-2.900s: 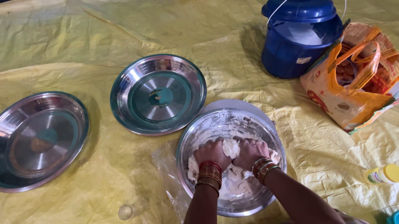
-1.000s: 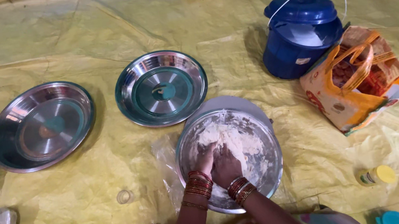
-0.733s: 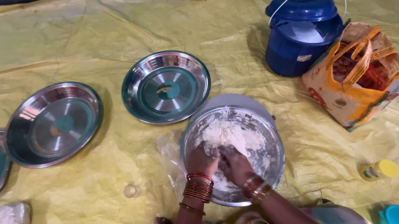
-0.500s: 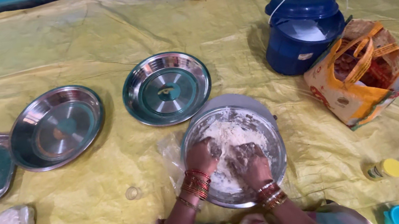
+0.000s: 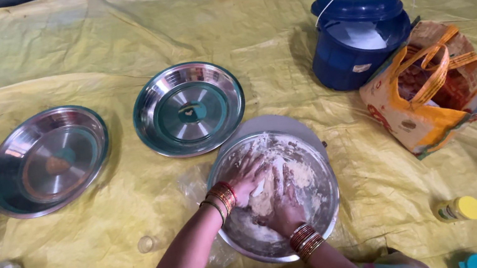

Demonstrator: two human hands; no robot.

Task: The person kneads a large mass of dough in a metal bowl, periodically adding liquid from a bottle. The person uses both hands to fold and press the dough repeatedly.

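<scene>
Dough (image 5: pixel 261 203) in steel bowl (image 5: pixel 320 216), left hand (image 5: pixel 249 176) and right hand (image 5: pixel 284 206) pressing it, fingers spread

Polished steel plates (image 5: pixel 188 108) and a flour-dusted metal bowl (image 5: pixel 318 204) gleam on a crinkled, matt yellow plastic sheet (image 5: pixel 111 39). Nearby sit a glossy blue plastic pot (image 5: pixel 360 40) with a wire handle and a woven, shiny plastic bag (image 5: pixel 428 93). Dough (image 5: pixel 260 197) looks rough and floury.
</scene>
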